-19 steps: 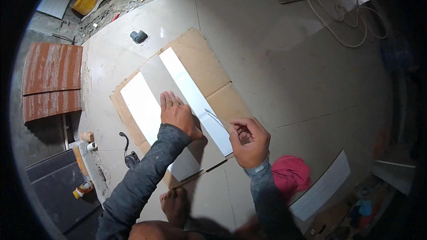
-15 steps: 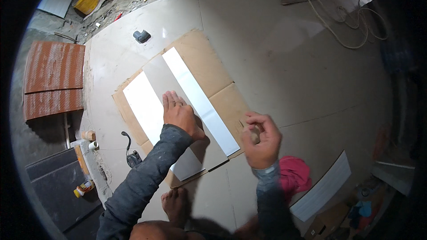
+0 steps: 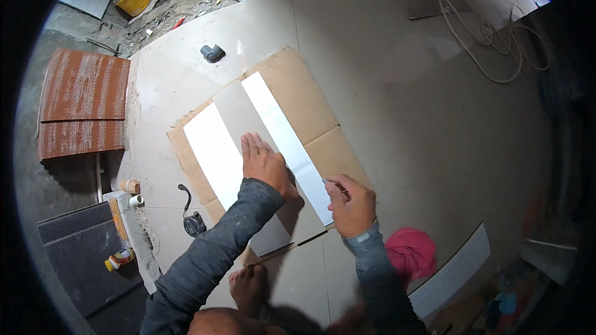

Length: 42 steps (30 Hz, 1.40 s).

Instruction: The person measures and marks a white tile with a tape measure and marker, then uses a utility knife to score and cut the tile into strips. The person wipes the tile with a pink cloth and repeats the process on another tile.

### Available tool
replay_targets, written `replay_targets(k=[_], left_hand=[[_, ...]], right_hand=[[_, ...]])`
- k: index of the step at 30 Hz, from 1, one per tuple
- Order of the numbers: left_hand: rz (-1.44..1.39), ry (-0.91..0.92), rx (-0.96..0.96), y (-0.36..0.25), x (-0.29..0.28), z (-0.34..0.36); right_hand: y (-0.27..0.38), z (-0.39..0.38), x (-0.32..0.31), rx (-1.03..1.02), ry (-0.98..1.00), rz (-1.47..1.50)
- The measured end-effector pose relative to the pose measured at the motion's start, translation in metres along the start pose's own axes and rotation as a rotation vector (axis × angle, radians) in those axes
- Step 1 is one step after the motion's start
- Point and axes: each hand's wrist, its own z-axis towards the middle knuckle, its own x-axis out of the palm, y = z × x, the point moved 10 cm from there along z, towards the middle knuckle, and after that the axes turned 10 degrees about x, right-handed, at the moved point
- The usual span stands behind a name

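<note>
My left hand (image 3: 266,166) presses down with its fingers stretched out together on a long grey strip (image 3: 237,108). White surface shows on both sides of that strip: a broad white panel (image 3: 214,142) to the left and a narrow white band (image 3: 282,136) to the right. Whether these are one sheet or two, I cannot tell. Beneath them lies a flattened brown cardboard sheet (image 3: 301,93). At the near right end of the white band, my right hand (image 3: 354,208) is closed in a pinch. A small dark tip pokes out from its fingers; the rest is hidden.
A tape measure (image 3: 194,224) lies left of the cardboard, a grey pipe elbow (image 3: 213,54) beyond it. A pink cloth (image 3: 411,253) and a pale panel piece (image 3: 452,270) lie near right. Rope (image 3: 456,37) coils far right; brown ridged sheets (image 3: 84,96) rest at left.
My right hand has moved left, from over the cardboard to the edge of the white band, its fingers now pinched tighter. My left hand stays on the grey strip. The whole view has shifted slightly.
</note>
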Motion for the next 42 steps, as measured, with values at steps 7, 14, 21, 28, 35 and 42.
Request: replay_targets(k=[7,14,21,28,35,42], left_hand=[[-0.076,-0.017,0.012,-0.002,-0.005,-0.004],[-0.081,0.014,0.03,-0.004,-0.007,-0.001],[-0.083,0.016,0.037,-0.006,-0.008,-0.004],[-0.236,-0.21,0.09,-0.007,-0.022,-0.008],[-0.225,-0.248,0.111,-0.007,-0.026,-0.007],[-0.179,-0.244,0.092,-0.008,-0.03,-0.001]], right_hand=[[0.011,0.013,0.022,-0.081,-0.048,-0.028],[0.012,0.018,0.02,-0.151,-0.112,-0.085],[0.039,0.063,0.006,-0.188,-0.25,-0.052],[0.099,0.142,0.053,-0.331,-0.144,0.014],[0.101,0.162,0.058,-0.345,-0.229,0.093],[0.101,0.164,0.058,-0.414,-0.208,0.065]])
